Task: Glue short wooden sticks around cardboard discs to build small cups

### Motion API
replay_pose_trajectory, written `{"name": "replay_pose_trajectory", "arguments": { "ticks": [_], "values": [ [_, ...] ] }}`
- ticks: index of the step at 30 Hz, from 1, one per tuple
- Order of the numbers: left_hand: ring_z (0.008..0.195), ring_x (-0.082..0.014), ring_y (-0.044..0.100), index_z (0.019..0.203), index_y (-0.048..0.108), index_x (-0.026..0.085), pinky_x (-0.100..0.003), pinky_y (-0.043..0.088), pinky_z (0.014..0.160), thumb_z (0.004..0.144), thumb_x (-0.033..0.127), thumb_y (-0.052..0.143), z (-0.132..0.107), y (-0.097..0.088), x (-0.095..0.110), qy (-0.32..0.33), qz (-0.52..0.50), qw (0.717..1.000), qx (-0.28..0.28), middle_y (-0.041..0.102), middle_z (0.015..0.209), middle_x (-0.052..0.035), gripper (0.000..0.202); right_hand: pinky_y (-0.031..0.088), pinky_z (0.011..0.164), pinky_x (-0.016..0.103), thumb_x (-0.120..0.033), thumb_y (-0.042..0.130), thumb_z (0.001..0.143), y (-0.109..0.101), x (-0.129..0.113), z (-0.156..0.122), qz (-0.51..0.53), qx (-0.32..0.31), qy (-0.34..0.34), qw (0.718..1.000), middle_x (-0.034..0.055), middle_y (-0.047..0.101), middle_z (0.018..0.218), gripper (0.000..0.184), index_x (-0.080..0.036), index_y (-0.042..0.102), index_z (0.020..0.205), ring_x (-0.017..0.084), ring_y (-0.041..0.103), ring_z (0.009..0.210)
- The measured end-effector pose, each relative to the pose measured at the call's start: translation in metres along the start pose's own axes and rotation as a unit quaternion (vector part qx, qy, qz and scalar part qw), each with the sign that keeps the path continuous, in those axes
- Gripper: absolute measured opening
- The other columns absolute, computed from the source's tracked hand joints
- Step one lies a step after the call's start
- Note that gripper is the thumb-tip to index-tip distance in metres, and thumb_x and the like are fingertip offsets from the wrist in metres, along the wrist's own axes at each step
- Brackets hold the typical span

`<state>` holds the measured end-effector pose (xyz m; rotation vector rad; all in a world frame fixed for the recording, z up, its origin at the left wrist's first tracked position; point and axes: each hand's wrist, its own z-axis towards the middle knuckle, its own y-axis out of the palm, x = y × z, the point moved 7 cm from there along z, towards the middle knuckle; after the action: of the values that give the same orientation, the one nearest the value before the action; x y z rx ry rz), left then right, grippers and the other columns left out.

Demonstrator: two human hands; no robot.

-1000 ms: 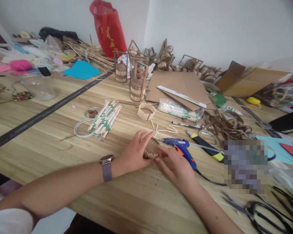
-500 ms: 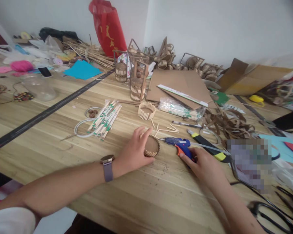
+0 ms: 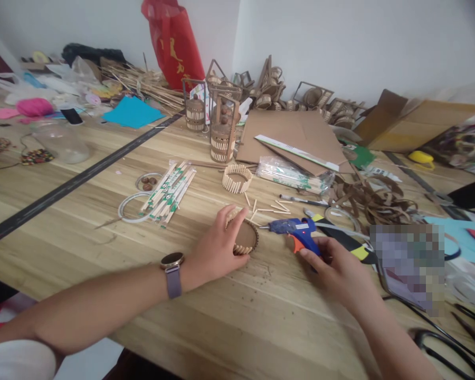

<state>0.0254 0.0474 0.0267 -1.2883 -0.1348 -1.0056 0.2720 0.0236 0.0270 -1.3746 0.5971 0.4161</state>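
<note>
My left hand point(image 3: 216, 250) is wrapped round the side of a small round cardboard tub point(image 3: 246, 235) on the table, thumb at the near side and fingers over the far side. Short wooden sticks line part of the tub's wall; its left part is hidden by my hand. In my right hand point(image 3: 342, 272) is a blue hot glue gun point(image 3: 296, 227) with an orange trigger, its nozzle pointing left, just right of the tub. Beyond the tub stands a ring of short sticks point(image 3: 236, 179), with several loose sticks point(image 3: 281, 207) near it.
Packs of wrapped chopsticks point(image 3: 168, 192) and tape rolls point(image 3: 133, 207) lie left. A cutter knife point(image 3: 342, 240), brown strips point(image 3: 374, 203), a pixelated phone-like object point(image 3: 407, 269) and scissors point(image 3: 439, 348) lie right. Small stick-covered buckets point(image 3: 222, 140), cardboard point(image 3: 288, 134) and a red bag point(image 3: 178, 50) stand behind.
My right hand has shifted the glue gun slightly to the right, and it now covers more of the cutter knife. My left hand stays on the tub.
</note>
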Motion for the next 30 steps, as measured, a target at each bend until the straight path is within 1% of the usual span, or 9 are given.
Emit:
{"name": "replay_pose_trajectory", "arguments": {
  "ticks": [3,5,8,10,15,18,23,26,30],
  "values": [
    [0.139,-0.0376,0.031,0.147,0.018,0.027,-0.057,0.038,0.110,0.068,0.016,0.075,0.000,0.000,0.000,-0.004,0.008,1.000,-0.005,0.025,0.146,-0.0173,0.098,0.048,0.055,0.030,-0.050,0.067,0.072,-0.004,-0.005,-0.003,0.101,0.036,0.015,0.994,0.0032,0.067,0.079,0.036,-0.022,0.057,0.093,0.019,0.060,0.062],
    [0.139,-0.0377,0.031,0.147,0.019,0.026,-0.057,0.038,0.109,0.069,0.016,0.075,0.001,0.000,0.000,-0.006,0.009,1.000,-0.008,0.025,0.146,-0.0178,0.097,0.048,0.054,0.029,-0.048,0.069,0.071,-0.005,-0.010,-0.005,0.150,0.035,0.012,0.988,0.0019,0.066,0.076,0.034,-0.023,0.058,0.090,0.018,0.059,0.061],
    [0.139,-0.0376,0.032,0.147,0.019,0.027,-0.057,0.038,0.109,0.069,0.016,0.075,0.000,0.000,0.000,-0.002,0.006,1.000,-0.006,0.027,0.146,-0.0169,0.096,0.050,0.054,0.030,-0.048,0.070,0.069,0.003,-0.015,-0.009,0.166,-0.032,0.016,0.986,0.0022,0.067,0.068,0.027,-0.023,0.064,0.077,0.020,0.060,0.062],
    [0.139,-0.0376,0.031,0.147,0.019,0.028,-0.058,0.037,0.110,0.069,0.016,0.075,-0.001,-0.001,0.000,0.001,0.004,1.000,-0.003,0.028,0.146,-0.0160,0.096,0.049,0.051,0.030,-0.051,0.072,0.069,0.011,-0.012,-0.013,0.165,-0.079,0.032,0.983,0.0027,0.068,0.065,0.029,-0.023,0.069,0.072,0.021,0.061,0.060],
    [0.138,-0.0375,0.032,0.147,0.019,0.029,-0.058,0.036,0.110,0.070,0.015,0.074,-0.001,-0.001,-0.001,0.009,0.007,1.000,0.002,0.029,0.145,-0.0149,0.096,0.052,0.052,0.029,-0.066,0.072,0.065,0.026,-0.007,-0.018,0.201,-0.102,0.040,0.973,0.0051,0.072,0.070,0.047,-0.021,0.074,0.076,0.021,0.064,0.063],
    [0.137,-0.0369,0.033,0.147,0.017,0.029,-0.058,0.037,0.110,0.070,0.016,0.075,0.000,-0.001,-0.001,0.013,0.018,1.000,0.001,0.029,0.144,-0.0156,0.097,0.055,0.058,0.030,-0.068,0.069,0.068,0.029,-0.012,-0.019,0.195,-0.109,0.020,0.974,0.0044,0.073,0.073,0.047,-0.022,0.073,0.074,0.022,0.065,0.067],
    [0.137,-0.0364,0.034,0.147,0.017,0.027,-0.057,0.037,0.110,0.071,0.017,0.075,0.000,-0.003,-0.002,0.010,0.031,0.999,0.000,0.029,0.143,-0.0164,0.096,0.059,0.071,0.036,-0.056,0.065,0.078,0.029,-0.020,-0.020,0.148,-0.147,-0.027,0.978,0.0046,0.077,0.087,0.038,-0.023,0.076,0.093,0.025,0.070,0.078],
    [0.137,-0.0364,0.034,0.147,0.017,0.026,-0.056,0.037,0.110,0.071,0.017,0.075,0.000,-0.004,-0.003,0.010,0.032,0.999,0.000,0.030,0.143,-0.0167,0.096,0.058,0.080,0.041,-0.049,0.063,0.080,0.029,-0.024,-0.022,0.108,-0.161,-0.058,0.979,0.0053,0.078,0.095,0.035,-0.023,0.075,0.100,0.027,0.072,0.086],
    [0.137,-0.0360,0.034,0.148,0.017,0.027,-0.057,0.037,0.111,0.071,0.016,0.076,0.000,-0.003,-0.003,0.011,0.032,0.999,0.001,0.030,0.143,-0.0160,0.097,0.059,0.082,0.042,-0.046,0.060,0.081,0.032,-0.031,-0.024,0.101,-0.170,-0.082,0.977,0.0057,0.078,0.099,0.034,-0.022,0.075,0.101,0.028,0.072,0.090]
  ]
}}
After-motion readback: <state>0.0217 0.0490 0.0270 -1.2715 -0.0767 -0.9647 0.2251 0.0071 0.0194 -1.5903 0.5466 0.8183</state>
